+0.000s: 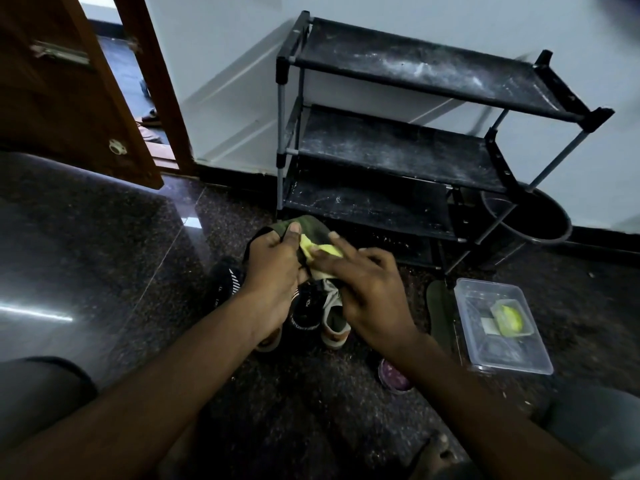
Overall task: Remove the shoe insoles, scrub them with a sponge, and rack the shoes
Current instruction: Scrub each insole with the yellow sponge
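Bare forearms are seen rising from the bottom of the frame over a dark speckled floor. At the centre, a dark green insole is gripped by the left hand, the thumb laid across its top. A yellow sponge is held under the bent fingers of the right hand and pressed against that insole. Directly below the hands, several shoes are grouped on the floor. To the right, a second insole is laid flat just beside a clear plastic box. Beyond, a black shoe rack with three dusty shelves is stood against the white wall, and a black bucket is set at its right foot. A brown door is seen at the upper left.
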